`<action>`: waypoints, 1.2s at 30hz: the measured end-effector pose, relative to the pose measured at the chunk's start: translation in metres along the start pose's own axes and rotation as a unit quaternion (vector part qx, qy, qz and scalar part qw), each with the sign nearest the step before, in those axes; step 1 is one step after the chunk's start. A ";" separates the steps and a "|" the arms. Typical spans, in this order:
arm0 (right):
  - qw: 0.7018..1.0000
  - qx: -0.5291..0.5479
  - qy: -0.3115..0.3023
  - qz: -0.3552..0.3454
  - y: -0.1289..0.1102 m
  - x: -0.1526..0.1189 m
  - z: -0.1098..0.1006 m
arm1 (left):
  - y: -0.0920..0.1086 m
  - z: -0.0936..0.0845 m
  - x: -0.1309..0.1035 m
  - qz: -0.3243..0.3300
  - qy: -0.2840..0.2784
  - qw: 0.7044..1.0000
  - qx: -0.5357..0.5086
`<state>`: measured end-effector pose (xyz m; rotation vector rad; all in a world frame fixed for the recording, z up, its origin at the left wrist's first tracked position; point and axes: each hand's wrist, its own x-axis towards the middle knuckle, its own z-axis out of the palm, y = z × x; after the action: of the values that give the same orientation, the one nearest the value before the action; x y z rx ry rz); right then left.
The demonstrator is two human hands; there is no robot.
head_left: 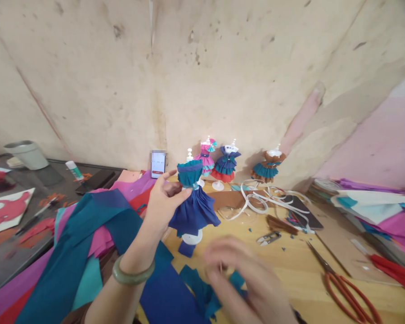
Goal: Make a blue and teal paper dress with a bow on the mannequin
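Note:
My left hand point(164, 198) grips a miniature dress form at its waist, fingers behind and thumb in front. The form wears a paper dress point(194, 209) with a pleated teal top and a gathered dark blue skirt. Its white beaded neck point(189, 154) rises above, and a round white base point(191, 237) shows below the hem. My right hand point(246, 279) is lower right, fingers curled and smeared by motion, so whether it holds anything is unclear. Beneath it lie crumpled teal scraps point(202, 288).
Dressed forms in pink point(205, 157), blue-red point(224, 164) and brown-teal point(267, 166) stand by the wall. Right are white cord loops point(256, 202), thread snips point(269, 238) and orange-handled scissors point(346, 288). Coloured sheets point(77, 238), a phone point(158, 164) and a glue stick point(74, 171) are left.

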<state>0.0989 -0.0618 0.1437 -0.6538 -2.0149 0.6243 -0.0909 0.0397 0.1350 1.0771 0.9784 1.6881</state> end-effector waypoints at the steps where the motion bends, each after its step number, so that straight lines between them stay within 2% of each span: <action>1: 0.996 -0.063 0.046 0.038 0.012 0.005 0.007 | -0.001 0.002 -0.002 0.004 0.004 1.000 0.000; 3: 0.986 -0.132 0.081 0.063 0.032 0.013 0.020 | -0.002 0.007 -0.005 0.007 0.012 1.000 -0.001; 6: 0.983 -0.128 0.095 0.090 0.052 0.017 0.031 | -0.002 0.011 -0.008 0.000 0.017 1.000 -0.010; 16: 0.983 -0.073 0.057 0.161 0.071 0.012 0.035 | -0.001 0.011 -0.007 -0.043 0.024 0.998 -0.045; 21: 0.981 -0.068 -0.026 0.177 0.047 0.008 0.016 | -0.003 0.012 -0.008 -0.035 0.016 0.999 -0.036; 22: 0.983 -0.083 -0.019 0.161 0.042 0.010 0.010 | -0.004 0.012 -0.008 -0.033 0.011 0.999 -0.034; 25: 0.983 -0.136 0.076 0.093 0.035 0.024 -0.007 | -0.005 0.013 -0.010 -0.028 -0.012 0.999 -0.029; 27: 0.977 -0.143 0.130 0.088 0.042 0.039 -0.015 | -0.005 0.014 -0.013 -0.028 -0.034 0.999 -0.029; 28: 0.976 -0.121 0.145 0.112 0.048 0.046 -0.018 | -0.004 0.015 -0.014 -0.030 -0.047 0.998 -0.031; 30: 0.974 -0.063 0.145 0.161 0.059 0.057 -0.022 | -0.003 0.016 -0.016 -0.035 -0.068 0.996 -0.037; 32: 0.976 -0.034 0.126 0.175 0.066 0.063 -0.023 | -0.002 0.017 -0.018 -0.038 -0.079 0.995 -0.040; 36: 0.985 -0.037 0.117 0.117 0.063 0.065 -0.023 | 0.000 0.019 -0.019 -0.032 -0.086 0.995 -0.040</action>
<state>0.1022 0.0312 0.1521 -0.9737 -1.7626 0.5813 -0.0686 0.0247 0.1364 1.1064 0.8216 1.5420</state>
